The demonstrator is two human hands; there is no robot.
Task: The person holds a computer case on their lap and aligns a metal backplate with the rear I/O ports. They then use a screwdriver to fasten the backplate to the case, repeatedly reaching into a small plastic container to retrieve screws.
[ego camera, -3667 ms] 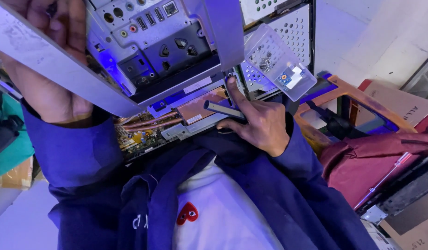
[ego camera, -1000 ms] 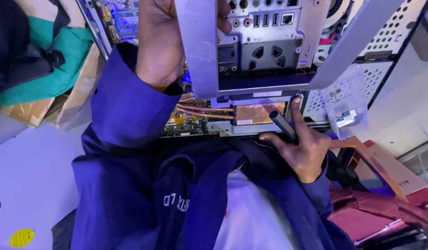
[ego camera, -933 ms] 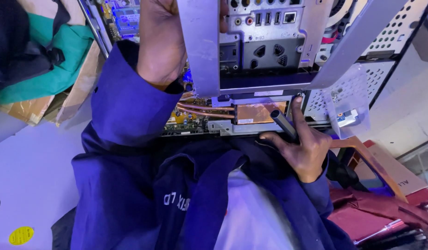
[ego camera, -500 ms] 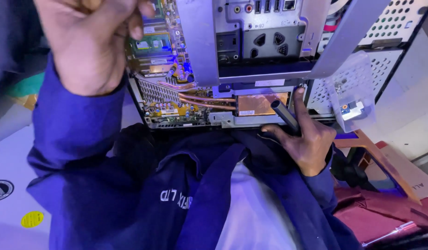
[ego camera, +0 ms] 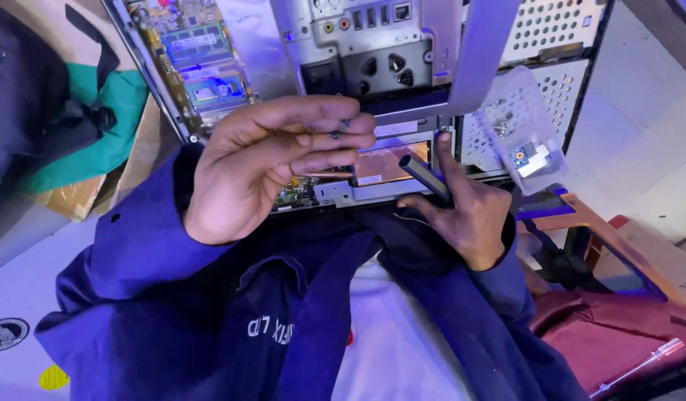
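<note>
An opened computer chassis (ego camera: 402,67) rests against my lap, its circuit board (ego camera: 202,74) and copper heat plate (ego camera: 387,160) exposed. My left hand (ego camera: 246,174) hovers in front of the board and pinches a small dark screw (ego camera: 335,134) between its fingertips. My right hand (ego camera: 469,215) lies on the chassis's lower edge, gripping a dark screwdriver (ego camera: 424,177). The screwdriver's tip end points up toward the grey metal bracket (ego camera: 476,67). My index finger runs alongside it.
A clear plastic box (ego camera: 525,141) with screws and a small board sits to the right of the chassis. A second screwdriver (ego camera: 640,364) lies on a red bag at lower right. Green cloth (ego camera: 105,126) and cardboard lie at left, and a wooden frame (ego camera: 603,230) at right.
My left hand has let go of the grey bracket and come down in front of the board, now pinching a small screw. My right hand has stayed put with the screwdriver.
</note>
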